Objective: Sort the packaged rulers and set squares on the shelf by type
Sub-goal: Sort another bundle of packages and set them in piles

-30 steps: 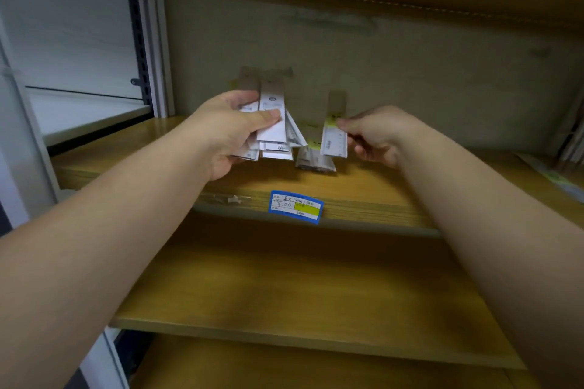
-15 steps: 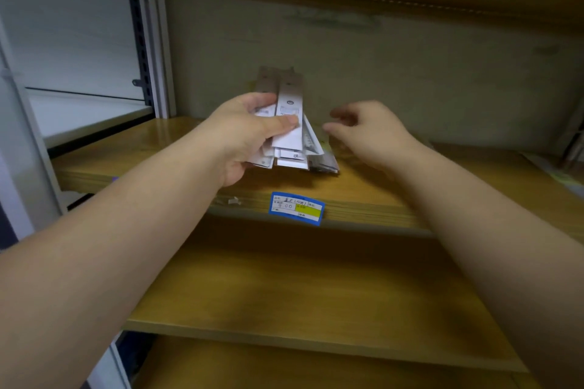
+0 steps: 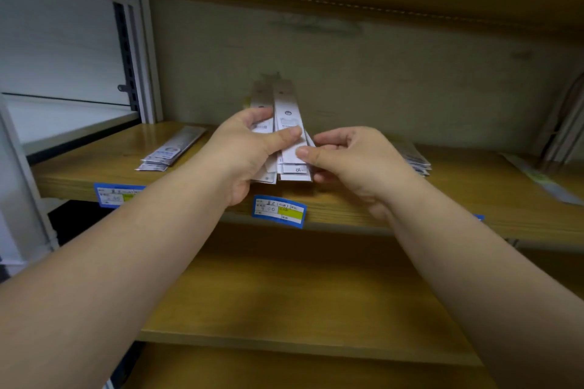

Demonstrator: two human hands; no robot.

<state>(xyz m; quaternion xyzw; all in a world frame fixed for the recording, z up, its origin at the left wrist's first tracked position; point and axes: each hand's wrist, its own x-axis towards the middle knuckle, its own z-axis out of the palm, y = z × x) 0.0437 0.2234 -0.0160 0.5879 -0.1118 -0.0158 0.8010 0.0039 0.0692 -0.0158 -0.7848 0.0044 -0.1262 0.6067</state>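
Observation:
My left hand (image 3: 249, 151) grips an upright bundle of packaged rulers (image 3: 286, 110), white card sleeves fanned slightly, their lower ends resting above the wooden shelf (image 3: 474, 199). My right hand (image 3: 354, 161) pinches the front packet of that bundle at its right edge, thumb on its face. A small pile of packaged rulers (image 3: 172, 150) lies flat on the shelf to the left. Another pile of packets (image 3: 414, 156) lies flat to the right, partly hidden behind my right hand.
Blue and yellow price labels (image 3: 279, 210) are stuck on the shelf's front edge, one more (image 3: 117, 194) at the left. A lower wooden shelf (image 3: 300, 303) sits beneath. A grey metal upright (image 3: 139, 57) bounds the left; long packets (image 3: 543, 181) lean at the far right.
My right hand let go of a single packet, reached back left and now pinches the front packet of the bundle. The view shifted, showing piles at left and right.

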